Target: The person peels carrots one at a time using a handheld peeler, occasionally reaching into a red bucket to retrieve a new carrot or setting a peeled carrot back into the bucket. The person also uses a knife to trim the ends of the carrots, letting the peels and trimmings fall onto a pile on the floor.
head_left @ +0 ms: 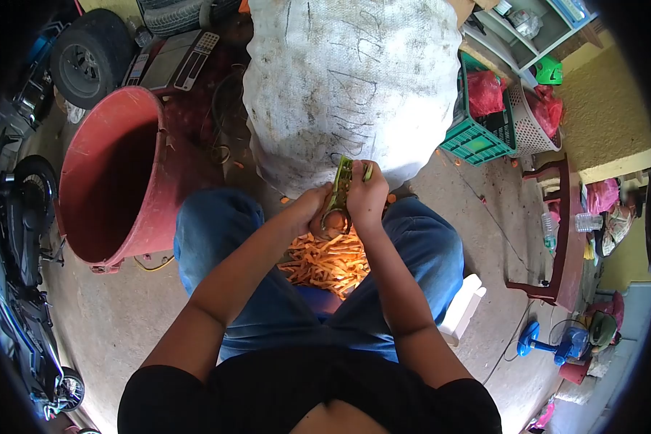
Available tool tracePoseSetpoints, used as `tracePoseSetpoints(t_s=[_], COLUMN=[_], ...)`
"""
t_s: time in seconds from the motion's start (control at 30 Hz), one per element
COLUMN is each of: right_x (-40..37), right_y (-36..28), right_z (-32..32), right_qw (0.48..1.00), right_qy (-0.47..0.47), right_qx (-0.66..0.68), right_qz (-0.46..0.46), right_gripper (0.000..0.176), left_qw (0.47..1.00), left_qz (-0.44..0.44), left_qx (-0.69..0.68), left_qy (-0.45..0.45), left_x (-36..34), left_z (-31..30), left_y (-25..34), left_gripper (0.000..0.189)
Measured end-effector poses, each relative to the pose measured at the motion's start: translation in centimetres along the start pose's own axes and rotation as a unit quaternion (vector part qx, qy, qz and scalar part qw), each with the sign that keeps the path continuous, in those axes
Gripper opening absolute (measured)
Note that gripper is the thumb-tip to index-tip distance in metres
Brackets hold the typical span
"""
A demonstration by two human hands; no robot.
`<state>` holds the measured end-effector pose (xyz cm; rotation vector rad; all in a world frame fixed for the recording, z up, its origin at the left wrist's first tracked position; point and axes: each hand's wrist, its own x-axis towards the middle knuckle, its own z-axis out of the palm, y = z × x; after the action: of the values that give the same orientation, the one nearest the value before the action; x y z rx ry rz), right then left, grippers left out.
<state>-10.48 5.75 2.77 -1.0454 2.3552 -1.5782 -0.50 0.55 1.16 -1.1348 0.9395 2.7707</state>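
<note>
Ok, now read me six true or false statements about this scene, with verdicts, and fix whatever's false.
1. Nothing is being held. False: the right hand grips a green tool.
2. A red tub stands on the person's left. True.
3. Orange strips lie between the legs. True.
4. Nothing stands ahead. False: a bulging white sack is there.
5. A green crate stands to the right of the white sack. True.
6. Both are gloved. False: the right hand and left hand are bare.
</note>
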Motion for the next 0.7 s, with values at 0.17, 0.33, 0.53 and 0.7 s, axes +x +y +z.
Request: tracePoseSetpoints(t_s=[0.17, 0.33, 0.53, 0.7], right_x=[6.6, 6.5, 1.5, -1.7], right_y=[7.2, 8.4, 0.8, -1.0], right_z=[-2.7, -3.9, -3.0, -0.9], right_qw=[0.977, 0.971, 0.94, 0.994], right_qy=[0.158, 0.2, 0.016, 0.024], right_qx=[-0.123, -0.012, 0.249, 0.105], right_qz=[0.071, 0.131, 0.231, 0.003], right_gripper=[0.024, 0.027, 0.026, 0.023], left_qw=[0.984, 0.995, 0.986, 0.985], left_qz=[-0.004, -0.081, -0.002, -0.033], left_qx=[0.18, 0.009, -0.141, -0.154], left_qy=[-0.012, -0.064, -0.085, -0.074], left_x=[-2.1, -0.9, 1.0, 0.7], left_z=[1.6, 0.6, -0.9, -0.5], left_y=[-1.9, -1.4, -0.7, -0.8], left_gripper=[0.037, 0.04, 0.037, 0.035])
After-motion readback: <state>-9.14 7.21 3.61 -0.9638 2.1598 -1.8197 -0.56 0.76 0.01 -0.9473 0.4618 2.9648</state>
